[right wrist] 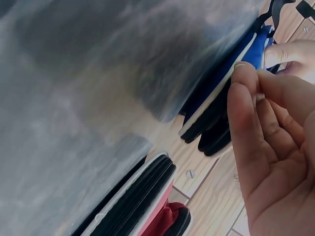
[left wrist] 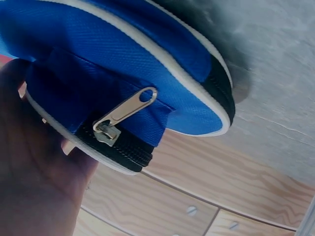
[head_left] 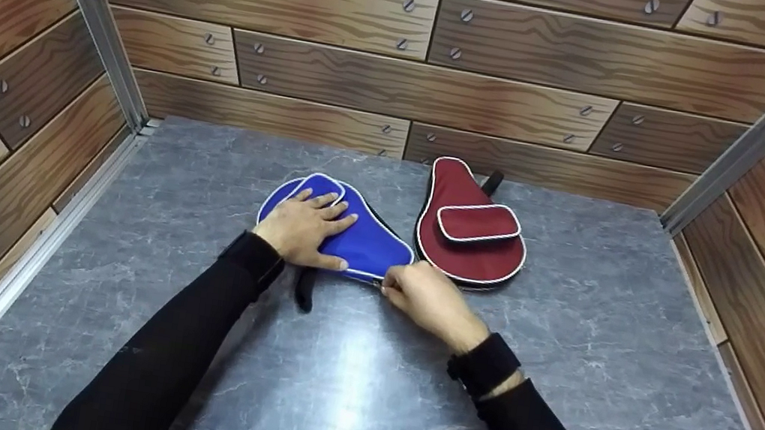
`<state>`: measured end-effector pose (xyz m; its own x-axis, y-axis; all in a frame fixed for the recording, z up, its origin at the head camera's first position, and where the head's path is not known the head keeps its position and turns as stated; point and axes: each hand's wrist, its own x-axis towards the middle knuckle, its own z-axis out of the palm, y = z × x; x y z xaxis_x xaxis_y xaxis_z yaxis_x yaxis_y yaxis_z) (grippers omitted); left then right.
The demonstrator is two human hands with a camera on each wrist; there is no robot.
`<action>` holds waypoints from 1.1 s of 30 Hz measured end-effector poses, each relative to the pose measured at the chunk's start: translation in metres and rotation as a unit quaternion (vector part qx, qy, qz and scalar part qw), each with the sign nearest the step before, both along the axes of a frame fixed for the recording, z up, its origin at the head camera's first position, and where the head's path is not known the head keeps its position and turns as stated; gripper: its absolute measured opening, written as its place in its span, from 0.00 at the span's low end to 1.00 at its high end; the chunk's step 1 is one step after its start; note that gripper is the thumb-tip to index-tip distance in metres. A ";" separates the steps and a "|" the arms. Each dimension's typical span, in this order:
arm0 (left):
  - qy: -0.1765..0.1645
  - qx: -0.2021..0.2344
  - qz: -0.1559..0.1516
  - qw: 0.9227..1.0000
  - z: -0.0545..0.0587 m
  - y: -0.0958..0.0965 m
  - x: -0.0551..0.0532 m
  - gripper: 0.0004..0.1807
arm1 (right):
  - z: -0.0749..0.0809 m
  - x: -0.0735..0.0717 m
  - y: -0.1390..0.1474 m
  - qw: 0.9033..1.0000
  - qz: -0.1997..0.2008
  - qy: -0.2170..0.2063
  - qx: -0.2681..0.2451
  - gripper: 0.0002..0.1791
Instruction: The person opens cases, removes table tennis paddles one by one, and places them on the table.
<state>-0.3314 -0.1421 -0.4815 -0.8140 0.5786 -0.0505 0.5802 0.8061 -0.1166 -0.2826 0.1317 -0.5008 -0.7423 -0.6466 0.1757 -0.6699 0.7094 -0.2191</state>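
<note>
A blue table tennis paddle case (head_left: 371, 240) with white piping lies on the grey surface, its narrow end toward the right. My left hand (head_left: 301, 229) rests spread on its wide end and small pocket, fingers straight. In the left wrist view the pocket's metal zipper pull (left wrist: 125, 110) shows close up. My right hand (head_left: 427, 297) is at the near edge of the narrow end, thumb and forefinger pinching at the case's zipper. The pull itself is hidden by the fingertips (right wrist: 244, 73) in the right wrist view. A black strap (head_left: 305, 289) sticks out from the near side.
A red paddle case (head_left: 448, 179) with white piping and a front pocket (head_left: 478, 223) lies just right of the blue one, its narrow end pointing to the back wall. Wood-patterned panels (head_left: 338, 7) enclose the grey surface (head_left: 597, 300) at the back and both sides.
</note>
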 end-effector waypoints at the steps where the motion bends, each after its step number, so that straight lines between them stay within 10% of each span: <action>1: 0.001 -0.001 0.000 1.000 0.000 0.001 0.001 0.51 | -0.001 0.000 -0.001 1.000 0.000 0.003 0.001 0.04; 23: -0.014 0.005 -0.048 0.999 0.000 -0.006 0.002 0.51 | 0.028 -0.014 0.026 0.994 -0.032 -0.046 -0.095 0.07; 33: -0.032 0.027 -0.110 0.993 0.001 -0.009 0.015 0.52 | 0.015 -0.022 0.034 1.000 0.002 -0.007 -0.031 0.14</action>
